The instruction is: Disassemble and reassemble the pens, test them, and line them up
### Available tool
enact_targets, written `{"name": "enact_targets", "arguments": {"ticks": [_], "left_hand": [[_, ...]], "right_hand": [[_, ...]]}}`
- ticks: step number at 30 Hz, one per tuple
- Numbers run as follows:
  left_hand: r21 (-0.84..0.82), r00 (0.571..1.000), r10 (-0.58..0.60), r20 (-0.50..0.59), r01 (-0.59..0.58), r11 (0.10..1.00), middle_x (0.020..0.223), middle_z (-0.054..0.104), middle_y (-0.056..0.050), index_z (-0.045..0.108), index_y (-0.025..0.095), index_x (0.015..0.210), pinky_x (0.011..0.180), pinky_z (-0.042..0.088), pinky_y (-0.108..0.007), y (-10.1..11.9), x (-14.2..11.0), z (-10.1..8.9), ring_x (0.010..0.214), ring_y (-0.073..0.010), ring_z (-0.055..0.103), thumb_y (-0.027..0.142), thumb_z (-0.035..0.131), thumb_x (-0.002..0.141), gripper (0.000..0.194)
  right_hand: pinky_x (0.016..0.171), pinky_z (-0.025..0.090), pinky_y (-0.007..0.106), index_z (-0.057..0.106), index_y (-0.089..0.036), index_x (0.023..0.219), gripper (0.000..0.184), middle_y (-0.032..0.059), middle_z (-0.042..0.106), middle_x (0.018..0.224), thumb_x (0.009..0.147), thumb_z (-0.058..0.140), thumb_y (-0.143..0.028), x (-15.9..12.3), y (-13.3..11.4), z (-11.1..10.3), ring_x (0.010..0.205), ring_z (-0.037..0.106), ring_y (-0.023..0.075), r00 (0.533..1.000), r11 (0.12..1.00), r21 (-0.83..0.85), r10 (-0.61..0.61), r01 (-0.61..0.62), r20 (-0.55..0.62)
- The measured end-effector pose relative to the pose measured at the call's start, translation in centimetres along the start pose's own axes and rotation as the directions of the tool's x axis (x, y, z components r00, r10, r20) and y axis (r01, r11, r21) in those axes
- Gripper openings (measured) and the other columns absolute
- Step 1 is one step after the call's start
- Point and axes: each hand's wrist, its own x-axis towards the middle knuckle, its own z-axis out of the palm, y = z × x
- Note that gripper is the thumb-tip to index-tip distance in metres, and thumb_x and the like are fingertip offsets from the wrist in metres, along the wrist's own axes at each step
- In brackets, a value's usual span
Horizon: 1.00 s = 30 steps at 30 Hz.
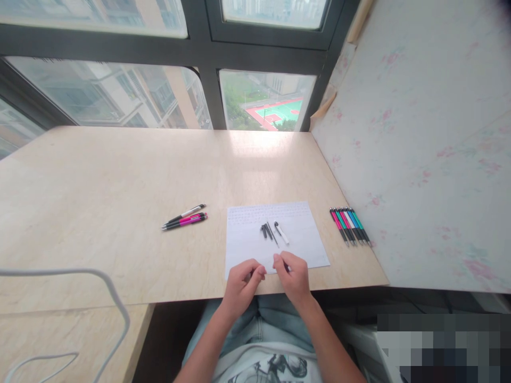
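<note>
My left hand (241, 283) is closed at the lower edge of a sheet of paper (247, 247), fingertips curled in. A short gap away, my right hand (294, 276) is closed too, thumb against the fingers. Something small and dark shows in each hand, but I cannot make out what. Just beyond the hands, parts of a pen lie on the paper: a white barrel (282, 234), a thin dark refill (273, 235) and short black pieces (268, 232). Handwriting covers the top of the sheet.
A few pens (186, 219) lie left of the paper. Several coloured pens (349, 226) form a row on the right, near the papered wall (423, 159). A white cable (115, 298) loops over the wooden table (120, 191) at left. Windows stand behind.
</note>
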Motion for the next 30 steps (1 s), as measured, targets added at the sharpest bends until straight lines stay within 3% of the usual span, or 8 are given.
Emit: {"name": "enact_targets", "arguments": {"ticks": [4, 8, 11, 15, 18, 21, 25, 30], "left_hand": [[-0.179, 0.995, -0.077, -0.069, 0.064, 0.982, 0.066, 0.062, -0.003, 0.064, 0.017, 0.073, 0.062, 0.043, -0.027, 0.9, 0.6, -0.4, 0.064, -0.0157, 0.056, 0.038, 0.051, 0.094, 0.033], [-0.355, 0.982, -0.148, -0.118, 0.098, 0.930, 0.069, 0.062, -0.002, 0.064, 0.017, 0.078, 0.058, 0.042, -0.026, 1.0, 1.4, -0.3, 0.061, -0.0136, 0.053, 0.038, 0.056, 0.092, 0.026], [-0.431, 0.977, -0.177, -0.119, 0.109, 0.896, 0.070, 0.062, -0.002, 0.064, 0.017, 0.081, 0.055, 0.041, -0.025, 0.2, 1.7, 0.0, 0.060, -0.0131, 0.053, 0.038, 0.059, 0.091, 0.024], [-0.464, 0.975, -0.190, -0.118, 0.115, 0.879, 0.070, 0.063, -0.002, 0.065, 0.017, 0.084, 0.054, 0.042, -0.024, -0.7, 1.6, 0.1, 0.060, -0.0129, 0.053, 0.036, 0.060, 0.090, 0.021], [-0.475, 0.974, -0.187, -0.126, 0.106, 0.874, 0.071, 0.063, -0.003, 0.066, 0.017, 0.085, 0.054, 0.043, -0.024, -1.0, 1.6, 0.0, 0.061, -0.0133, 0.055, 0.036, 0.060, 0.090, 0.021], [-0.477, 0.973, -0.184, -0.138, 0.098, 0.874, 0.073, 0.065, -0.004, 0.067, 0.017, 0.088, 0.055, 0.044, -0.024, -1.0, 1.6, 0.1, 0.062, -0.0140, 0.056, 0.036, 0.061, 0.090, 0.020], [-0.489, 0.971, -0.189, -0.149, 0.094, 0.867, 0.079, 0.068, -0.006, 0.068, 0.016, 0.099, 0.057, 0.045, -0.025, -0.5, 1.8, 0.2, 0.062, -0.0139, 0.057, 0.038, 0.061, 0.090, 0.024], [-0.479, 0.959, -0.232, -0.160, 0.130, 0.868, 0.071, 0.065, -0.002, 0.068, 0.016, 0.093, 0.056, 0.042, -0.024, 0.3, 2.1, 0.0, 0.056, -0.0112, 0.051, 0.035, 0.068, 0.085, 0.021]], "right_hand": [[0.060, 0.040, 0.027, 0.063, -0.018, 0.078, 0.026, 0.0005, 0.057, 0.067, 0.094, 0.046, -0.030, 1.7, 1.1, -1.6, 0.059, 0.049, 0.0140, 0.990, 0.981, -0.177, 0.050, -0.073, -0.130], [0.067, 0.042, 0.029, 0.065, -0.018, 0.100, 0.020, 0.0039, 0.063, 0.082, 0.089, 0.053, -0.030, 3.2, 2.3, -2.1, 0.075, 0.057, 0.0190, 0.989, 0.897, -0.428, 0.060, -0.112, -0.135], [0.066, 0.041, 0.029, 0.064, -0.019, 0.100, 0.018, 0.0060, 0.065, 0.091, 0.086, 0.057, -0.029, 3.6, 2.5, -1.6, 0.088, 0.059, 0.0226, 0.992, 0.832, -0.541, 0.090, -0.121, -0.084], [0.063, 0.039, 0.029, 0.065, -0.021, 0.089, 0.010, 0.0058, 0.065, 0.090, 0.086, 0.057, -0.027, 3.7, 2.4, -1.2, 0.086, 0.060, 0.0225, 0.989, 0.795, -0.590, 0.142, -0.140, -0.043], [0.063, 0.040, 0.029, 0.065, -0.020, 0.088, 0.011, 0.0052, 0.066, 0.086, 0.088, 0.055, -0.026, 3.7, 2.2, -1.4, 0.078, 0.060, 0.0206, 0.985, 0.822, -0.544, 0.148, -0.170, -0.085], [0.064, 0.043, 0.029, 0.065, -0.019, 0.089, 0.014, 0.0040, 0.067, 0.082, 0.090, 0.054, -0.027, 3.5, 1.4, -1.6, 0.067, 0.058, 0.0171, 0.987, 0.914, -0.375, 0.134, -0.159, -0.091], [0.059, 0.045, 0.025, 0.064, -0.019, 0.095, 0.015, 0.0019, 0.066, 0.079, 0.092, 0.054, -0.029, 2.4, -1.0, -0.9, 0.062, 0.057, 0.0138, 0.995, 0.994, -0.078, 0.078, -0.074, 0.058], [0.061, 0.044, 0.026, 0.064, -0.020, 0.094, 0.009, 0.0014, 0.063, 0.078, 0.091, 0.056, -0.024, 1.5, -3.2, 0.2, 0.068, 0.056, 0.0146, 0.987, 0.997, -0.025, -0.071, 0.075, 0.145]]}}
